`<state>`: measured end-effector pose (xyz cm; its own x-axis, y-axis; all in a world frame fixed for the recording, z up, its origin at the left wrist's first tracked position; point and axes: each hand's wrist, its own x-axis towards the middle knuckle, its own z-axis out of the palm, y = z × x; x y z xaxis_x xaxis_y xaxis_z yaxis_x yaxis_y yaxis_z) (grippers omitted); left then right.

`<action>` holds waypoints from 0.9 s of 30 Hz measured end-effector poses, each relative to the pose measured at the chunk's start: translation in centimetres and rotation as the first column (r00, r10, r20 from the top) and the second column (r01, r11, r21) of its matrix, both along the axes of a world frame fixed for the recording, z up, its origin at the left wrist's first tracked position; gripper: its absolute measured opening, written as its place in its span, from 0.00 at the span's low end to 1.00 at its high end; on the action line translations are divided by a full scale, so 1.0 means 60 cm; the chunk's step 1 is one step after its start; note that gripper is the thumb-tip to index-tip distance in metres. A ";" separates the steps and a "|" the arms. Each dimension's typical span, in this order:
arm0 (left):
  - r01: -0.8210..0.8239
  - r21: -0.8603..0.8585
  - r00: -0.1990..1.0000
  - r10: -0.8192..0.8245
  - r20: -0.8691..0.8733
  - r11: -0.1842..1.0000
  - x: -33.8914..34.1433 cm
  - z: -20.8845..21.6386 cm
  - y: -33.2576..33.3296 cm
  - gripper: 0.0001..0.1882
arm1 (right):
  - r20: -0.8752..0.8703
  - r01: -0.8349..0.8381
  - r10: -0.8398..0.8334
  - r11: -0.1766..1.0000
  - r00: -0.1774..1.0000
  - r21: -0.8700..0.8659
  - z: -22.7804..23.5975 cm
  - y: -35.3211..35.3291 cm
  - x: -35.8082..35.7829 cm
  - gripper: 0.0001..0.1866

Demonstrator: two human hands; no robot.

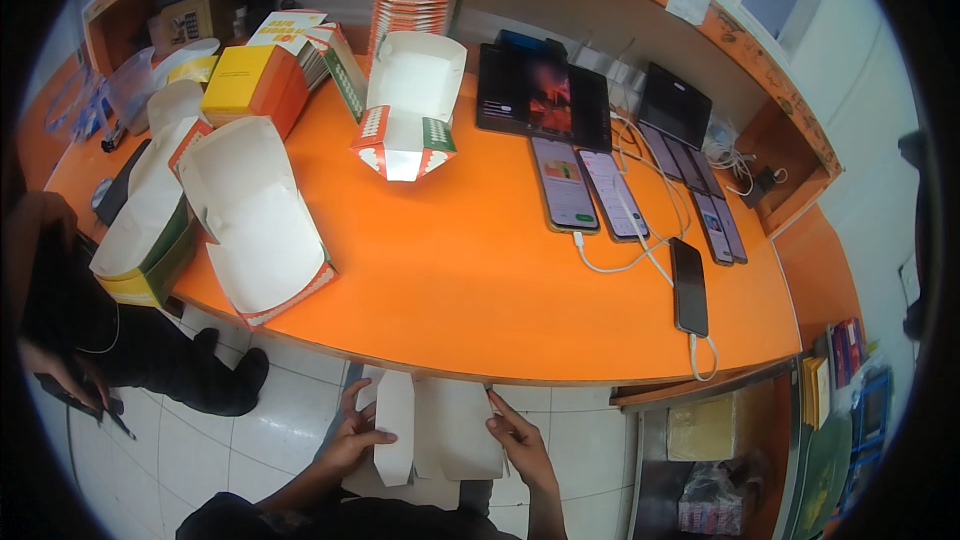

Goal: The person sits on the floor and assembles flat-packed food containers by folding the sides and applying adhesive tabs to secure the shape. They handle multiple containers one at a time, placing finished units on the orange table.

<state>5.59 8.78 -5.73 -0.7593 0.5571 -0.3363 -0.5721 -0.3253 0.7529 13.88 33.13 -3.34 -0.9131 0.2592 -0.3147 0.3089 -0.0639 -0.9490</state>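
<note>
The left hand (348,440) has its grip pinching the left flap of a pale cardboard sheet (455,430), thumb on top; the right hand (520,448) has its grip pinching the sheet's right edge. The cardboard is held just near of the orange surface (450,290), above the tiled floor (590,440). On the surface, an open box (265,230) sits left, a yellow box (240,78) farther back, and a black phone (689,290) near right.
</note>
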 end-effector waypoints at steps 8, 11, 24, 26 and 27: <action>-0.056 -0.434 0.958 -0.075 -0.278 0.899 -0.045 0.005 -0.030 0.34 | 0.032 0.115 -0.121 0.985 0.992 0.132 -0.012 0.014 0.007 0.25; -0.230 -0.823 0.838 -0.324 -0.439 0.519 -0.062 0.013 -0.050 0.34 | -0.077 0.259 -0.248 0.897 0.966 0.358 -0.030 0.029 0.004 0.24; -0.304 -0.667 0.720 -0.295 -0.628 0.680 -0.068 0.020 -0.013 0.25 | -0.204 -0.318 0.488 0.779 0.849 0.541 -0.094 -0.049 -0.160 0.24; -0.414 -0.656 0.652 -0.297 -0.698 0.631 -0.070 0.014 -0.009 0.23 | -0.206 -0.323 0.517 0.749 0.831 0.578 -0.096 -0.072 -0.155 0.27; -0.453 -0.652 0.634 -0.294 -0.715 0.608 -0.074 0.008 -0.006 0.22 | -0.237 -0.308 0.528 0.742 0.816 0.596 -0.087 -0.080 -0.149 0.28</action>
